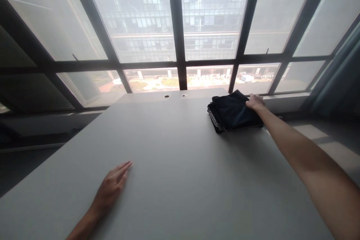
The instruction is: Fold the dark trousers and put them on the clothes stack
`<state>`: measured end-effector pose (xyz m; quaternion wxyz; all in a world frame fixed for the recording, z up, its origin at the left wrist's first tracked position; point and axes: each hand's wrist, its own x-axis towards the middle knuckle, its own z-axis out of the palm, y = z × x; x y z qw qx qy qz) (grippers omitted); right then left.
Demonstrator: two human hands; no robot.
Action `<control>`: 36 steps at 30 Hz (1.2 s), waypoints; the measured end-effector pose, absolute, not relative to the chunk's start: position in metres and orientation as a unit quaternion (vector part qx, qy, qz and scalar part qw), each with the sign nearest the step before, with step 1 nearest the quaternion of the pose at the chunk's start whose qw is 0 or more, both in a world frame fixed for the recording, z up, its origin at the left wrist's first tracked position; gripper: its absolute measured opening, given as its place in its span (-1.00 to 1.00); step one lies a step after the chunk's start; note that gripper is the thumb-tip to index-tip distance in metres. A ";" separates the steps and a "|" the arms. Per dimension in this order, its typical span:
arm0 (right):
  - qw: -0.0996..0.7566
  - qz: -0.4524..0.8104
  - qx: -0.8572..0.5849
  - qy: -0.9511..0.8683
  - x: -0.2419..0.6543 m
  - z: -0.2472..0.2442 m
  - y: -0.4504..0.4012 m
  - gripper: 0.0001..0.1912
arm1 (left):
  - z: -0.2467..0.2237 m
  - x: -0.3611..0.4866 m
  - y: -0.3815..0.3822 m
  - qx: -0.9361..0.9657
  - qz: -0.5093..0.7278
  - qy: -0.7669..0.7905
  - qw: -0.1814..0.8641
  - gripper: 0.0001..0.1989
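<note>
A stack of dark folded clothes (pixel 234 110) lies at the far right of the white table (pixel 163 138), close to its edge. My right hand (pixel 255 102) reaches out to the stack's far right corner, its fingers closed on the top dark cloth. Which garment the top one is, I cannot tell. Down at the left, my left hand (pixel 112 183) rests on the tabletop with its fingers stretched out and nothing in it. The two hands are far apart.
Two round cable holes, a dark one (pixel 167 96) and a pale one (pixel 184 95), sit near the table's far edge. Beyond stands a large window with dark frames (pixel 177 26). A grey-blue curtain (pixel 329 78) hangs at the right, over a sunlit floor (pixel 334 150).
</note>
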<state>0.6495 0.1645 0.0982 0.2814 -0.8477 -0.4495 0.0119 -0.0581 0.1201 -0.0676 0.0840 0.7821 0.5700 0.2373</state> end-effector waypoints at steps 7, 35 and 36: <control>0.201 -0.018 -0.779 -0.594 0.568 0.070 0.171 -0.35 | -0.071 -0.046 0.111 0.821 0.097 0.563 -0.002 -0.43; 0.203 0.132 -0.645 -0.725 0.376 -0.046 0.004 -0.46 | -0.071 0.072 0.102 0.918 0.039 0.393 0.025 -0.36; 0.237 0.148 -0.637 -0.719 0.382 -0.037 -0.003 -0.53 | -0.071 0.072 0.105 0.918 0.039 0.394 0.029 -0.36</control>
